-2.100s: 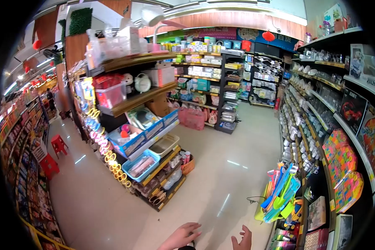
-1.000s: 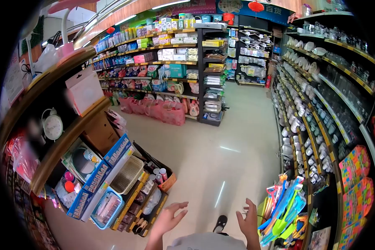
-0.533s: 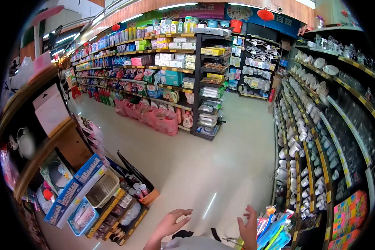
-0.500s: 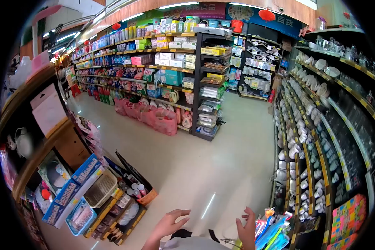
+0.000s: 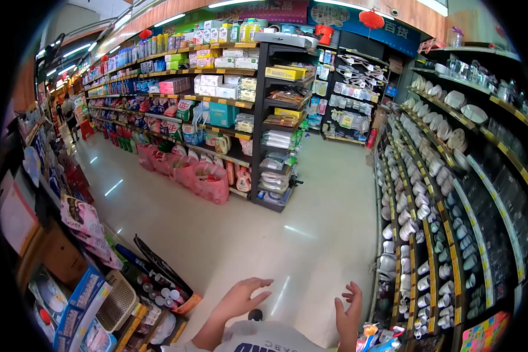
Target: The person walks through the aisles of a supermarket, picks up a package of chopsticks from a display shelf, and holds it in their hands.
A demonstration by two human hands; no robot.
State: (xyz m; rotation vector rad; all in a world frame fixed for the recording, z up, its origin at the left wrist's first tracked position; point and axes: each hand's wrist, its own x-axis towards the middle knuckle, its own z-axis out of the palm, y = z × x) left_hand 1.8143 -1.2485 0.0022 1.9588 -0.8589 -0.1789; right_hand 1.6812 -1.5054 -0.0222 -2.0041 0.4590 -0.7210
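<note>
Bright plastic items (image 5: 381, 338) | below and right of right fingers (image 5: 356, 296) | apart

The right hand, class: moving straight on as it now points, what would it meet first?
Nothing close, it seems: ahead of the right hand the way looks free above the floor. Far down the aisle, the hanger rack might come first, though depth and finger tilt are hard to judge.
</note>
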